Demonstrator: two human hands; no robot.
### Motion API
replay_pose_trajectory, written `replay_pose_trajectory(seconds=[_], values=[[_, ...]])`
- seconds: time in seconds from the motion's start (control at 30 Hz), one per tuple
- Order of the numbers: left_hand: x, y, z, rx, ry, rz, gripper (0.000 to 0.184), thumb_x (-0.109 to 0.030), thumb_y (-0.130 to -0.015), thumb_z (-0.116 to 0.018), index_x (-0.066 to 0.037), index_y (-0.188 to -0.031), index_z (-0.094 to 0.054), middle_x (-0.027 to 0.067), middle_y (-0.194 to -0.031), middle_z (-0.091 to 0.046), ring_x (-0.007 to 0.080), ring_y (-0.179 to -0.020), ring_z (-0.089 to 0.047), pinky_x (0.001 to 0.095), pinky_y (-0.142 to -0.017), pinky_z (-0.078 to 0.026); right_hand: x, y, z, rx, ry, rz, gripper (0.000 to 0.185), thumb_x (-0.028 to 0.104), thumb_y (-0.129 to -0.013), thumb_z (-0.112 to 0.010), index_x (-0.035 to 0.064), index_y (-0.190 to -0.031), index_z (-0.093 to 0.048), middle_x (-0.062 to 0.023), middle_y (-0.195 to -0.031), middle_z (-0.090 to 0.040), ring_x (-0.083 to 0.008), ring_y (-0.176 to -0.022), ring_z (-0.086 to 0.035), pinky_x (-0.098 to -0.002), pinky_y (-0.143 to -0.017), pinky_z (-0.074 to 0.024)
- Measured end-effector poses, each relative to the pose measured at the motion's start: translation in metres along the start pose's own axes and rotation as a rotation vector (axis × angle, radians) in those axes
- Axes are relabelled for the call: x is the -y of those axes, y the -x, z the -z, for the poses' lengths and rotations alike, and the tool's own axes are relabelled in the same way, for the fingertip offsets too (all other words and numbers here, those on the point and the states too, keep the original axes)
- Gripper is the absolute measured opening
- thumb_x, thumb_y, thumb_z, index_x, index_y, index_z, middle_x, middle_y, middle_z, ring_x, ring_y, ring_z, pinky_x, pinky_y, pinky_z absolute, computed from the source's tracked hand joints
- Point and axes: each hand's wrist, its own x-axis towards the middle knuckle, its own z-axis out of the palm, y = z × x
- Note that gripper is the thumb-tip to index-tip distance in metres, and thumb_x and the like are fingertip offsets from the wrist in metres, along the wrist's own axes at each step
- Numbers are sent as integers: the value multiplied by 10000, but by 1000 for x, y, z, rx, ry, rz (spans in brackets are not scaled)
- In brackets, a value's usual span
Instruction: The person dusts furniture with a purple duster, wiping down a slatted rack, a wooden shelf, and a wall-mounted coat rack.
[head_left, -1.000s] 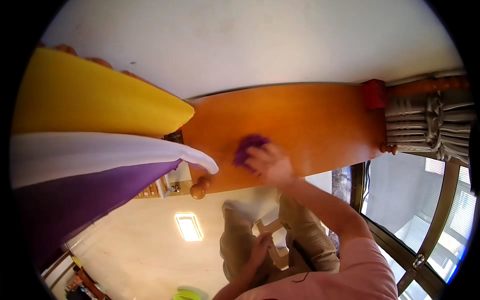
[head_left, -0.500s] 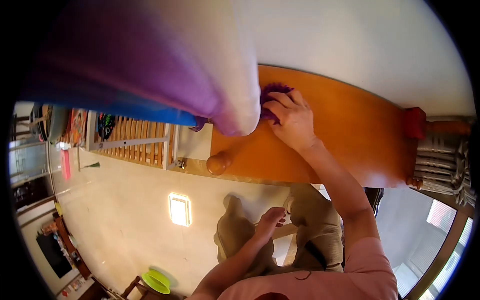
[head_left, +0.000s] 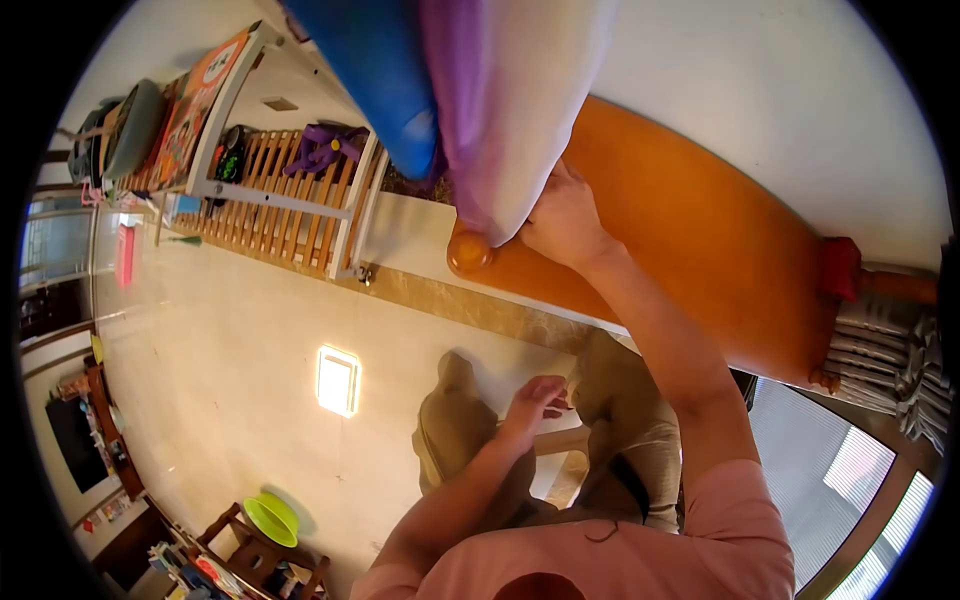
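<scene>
My right hand [head_left: 568,222] is on the orange wooden board [head_left: 690,225], near its left end and against the lower edge of the hanging white cloth [head_left: 545,110]. Its fingers are bent and partly hidden behind that cloth. The purple cloth that it gripped in the earlier frames does not show now. A round wooden knob [head_left: 470,252] stands at the board's near left corner. My left hand [head_left: 537,405] hangs in front of my legs, empty, its fingers loosely bent and apart.
Purple and blue cloths [head_left: 385,90] hang beside the white one. Further left stands a white-framed rack [head_left: 285,200] with wooden slats and a purple item. A red block [head_left: 840,268] and folded grey curtain [head_left: 880,340] are at the board's right end. A green basin [head_left: 271,518] lies lower left.
The view has swung left, bringing more of the rack into sight. My right hand has moved toward the board's left end, beside the hanging cloths. The purple cloth has passed out of sight.
</scene>
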Motion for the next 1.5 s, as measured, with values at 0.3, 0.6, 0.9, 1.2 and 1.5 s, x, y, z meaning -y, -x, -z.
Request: replay_pose_trajectory(seconds=[0.3,0.6,0.9,1.2,1.5], values=[[-2,6,19,-111,-70,-134,325,-295,-930,-595,-70,-1165,-603,86,-989,-647,205,-832,-654,332,-741,-522,10,130,72,89,-2,-164,333,95,-662,-734,167,-985,-695,30,-1213,-626,-265,-1096,-541,-413,-893,-519],[11,12,37,-186,-221,-395,319,-259,-940,-645,-52,-1182,-623,68,-1003,-672,181,-831,-651,305,-736,-520,-64,304,188,-103,329,-695,322,111,-744,-697,170,-1060,-685,-4,-1219,-633,-307,-1126,-543,-427,-936,-507],[-62,34,-91,-287,-976,-1340,379,-189,-976,-570,-12,-1311,-550,220,-1289,-567,398,-1194,-521,445,-1030,-409,-23,240,124,-194,277,-504,325,171,-712,-749,197,-1030,-689,7,-1170,-635,-306,-1073,-546,-419,-860,-540],[-148,-58,-147,-565,-1581,-1346,580,-383,-992,-501,26,-1401,-451,190,-1466,-450,347,-1409,-341,478,-1180,-227,-103,289,177,-269,387,-652,364,132,-692,-749,194,-1043,-674,-7,-1214,-629,-311,-1100,-564,-426,-800,-568],[-144,-65,-157,-658,-1760,-1397,592,-368,-964,-553,19,-1401,-451,175,-1486,-421,359,-1411,-324,495,-1170,-227,-203,211,176,-298,417,-865,257,226,-766,-711,183,-1013,-654,-13,-1078,-637,-312,-1032,-561,-446,-793,-552]])
